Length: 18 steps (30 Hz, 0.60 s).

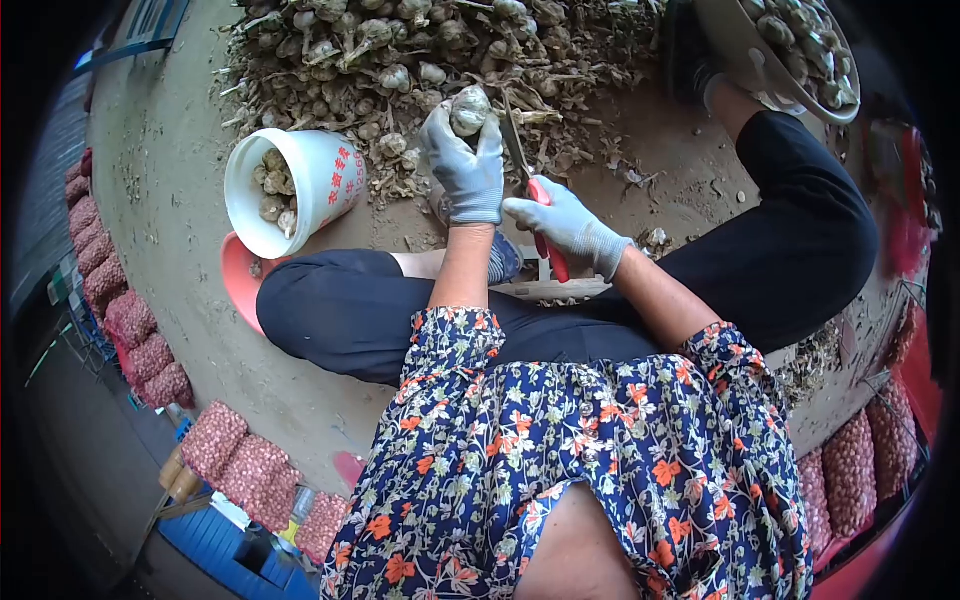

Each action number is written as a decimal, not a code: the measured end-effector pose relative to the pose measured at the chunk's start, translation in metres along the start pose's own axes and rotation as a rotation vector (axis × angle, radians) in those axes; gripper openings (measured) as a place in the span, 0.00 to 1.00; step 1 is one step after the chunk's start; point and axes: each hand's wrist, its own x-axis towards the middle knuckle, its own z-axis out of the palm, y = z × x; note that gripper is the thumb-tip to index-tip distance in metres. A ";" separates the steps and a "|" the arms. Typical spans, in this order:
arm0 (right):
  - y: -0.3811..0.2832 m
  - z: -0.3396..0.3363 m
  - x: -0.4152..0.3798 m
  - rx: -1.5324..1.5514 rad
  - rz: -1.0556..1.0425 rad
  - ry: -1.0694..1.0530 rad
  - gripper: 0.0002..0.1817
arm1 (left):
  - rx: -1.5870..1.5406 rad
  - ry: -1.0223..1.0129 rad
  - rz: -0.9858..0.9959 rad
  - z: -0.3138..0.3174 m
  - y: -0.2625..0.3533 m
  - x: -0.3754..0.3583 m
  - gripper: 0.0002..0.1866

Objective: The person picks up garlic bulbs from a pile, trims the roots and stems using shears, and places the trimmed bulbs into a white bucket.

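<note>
My left hand [466, 178], in a pale work glove, has its fingers closed round a whitish garlic bulb [469, 112] and holds it up in front of the heap. Gloved as well, my right hand [570, 230] grips a pair of red-handled shears [541, 192]. The metal blades point up and away, just to the right of the bulb and close to my left fingertips. Beyond both hands lies a large heap of garlic [390, 75] with dry stalks and skins. A white bucket [335, 185] with red lettering leans to the left, several bulbs inside.
A coral-red basin [238, 282] sits partly under my left knee. At the upper right is another pale tub [730, 35] holding garlic. Filled net sacks [215, 440] line the left and lower edges, with more sacks [850, 470] at the lower right. Loose skins litter the ground.
</note>
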 end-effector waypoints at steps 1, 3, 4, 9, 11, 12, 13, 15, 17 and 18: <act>0.004 0.001 0.002 -0.002 -0.013 0.069 0.23 | 0.008 -0.018 0.061 0.001 0.002 -0.003 0.25; 0.009 -0.002 0.000 0.065 -0.008 0.051 0.21 | 0.029 -0.025 0.125 0.005 0.005 -0.005 0.27; 0.009 -0.003 -0.002 0.132 -0.001 0.029 0.19 | 0.028 -0.027 0.127 0.006 0.006 -0.005 0.27; 0.015 -0.020 -0.017 0.085 0.100 0.128 0.16 | -0.493 -0.217 -0.246 0.000 0.005 0.002 0.25; 0.011 -0.029 -0.020 -0.132 0.001 0.238 0.18 | -1.162 -0.386 -0.708 -0.010 -0.003 0.012 0.26; 0.008 -0.033 -0.022 -0.351 -0.094 0.340 0.19 | -1.162 -0.385 -0.709 -0.016 -0.007 0.012 0.26; 0.002 -0.037 -0.024 -0.451 -0.089 0.357 0.20 | -1.381 -0.473 -0.844 -0.026 -0.004 0.014 0.27; -0.011 -0.041 -0.029 -0.617 -0.060 0.338 0.20 | -1.633 -0.664 -0.896 -0.033 -0.005 0.013 0.29; -0.010 -0.041 -0.031 -0.702 -0.065 0.342 0.19 | -1.565 -0.705 -0.816 -0.036 0.004 0.017 0.30; -0.007 -0.043 -0.029 -0.850 -0.128 0.356 0.19 | -1.499 -0.743 -0.732 -0.034 0.007 0.018 0.32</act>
